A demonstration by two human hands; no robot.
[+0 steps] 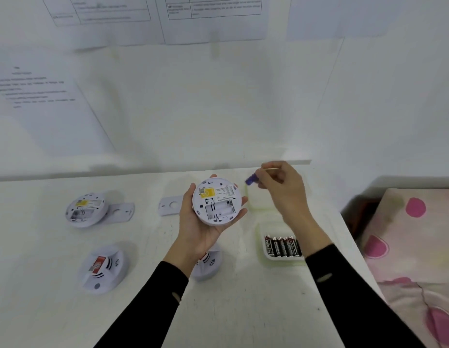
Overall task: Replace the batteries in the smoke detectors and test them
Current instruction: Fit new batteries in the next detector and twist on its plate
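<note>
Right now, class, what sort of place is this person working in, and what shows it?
Probably a makeshift workbench in a bedroom: printed sheets on the wall, a white table with smoke detectors and a battery tray, pink-spotted bedding beside it.

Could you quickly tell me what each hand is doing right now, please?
Left hand: holds the round white plastic smoke detector, back up.
Right hand: pinches a small purple object, too blurred to identify.

Held detector [216, 200]: white, yellow label. To its right: purple small object [250, 180]; lower right: black-and-red batteries [281, 246], white tray [281, 260]; far right: cream cloth [414, 247], pink spots.
</note>
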